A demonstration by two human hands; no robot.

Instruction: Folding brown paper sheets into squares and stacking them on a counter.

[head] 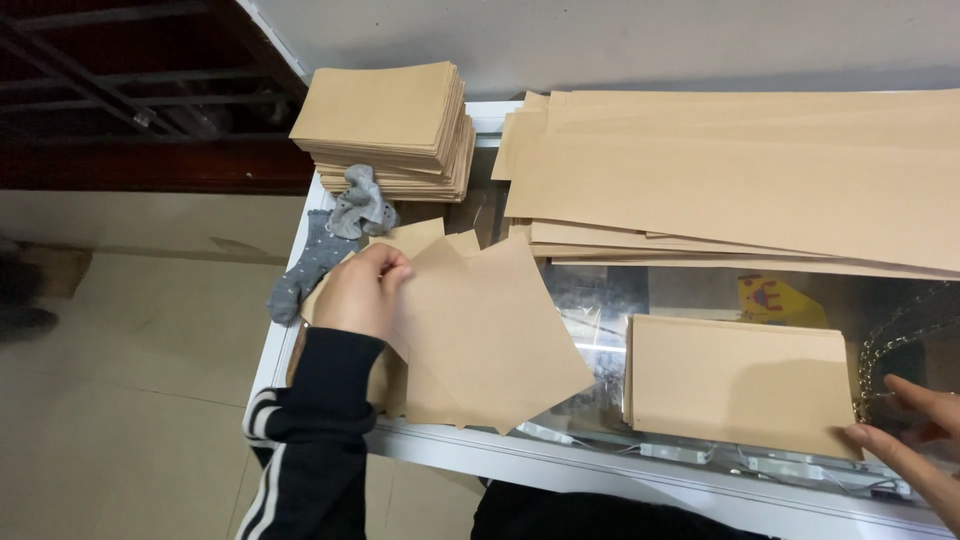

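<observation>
Left hand (362, 290) pinches a brown paper sheet (490, 335); right hand (915, 440), fingers apparently spread, touches a paper stack (735, 385).

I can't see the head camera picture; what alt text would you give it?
A left hand holds a loose brown paper sheet over a glass-topped table, while the right hand touches the corner of a small sheet stack. Long brown strips lie behind, another stack sits at the far corner, and grey socks lie beside it.
</observation>
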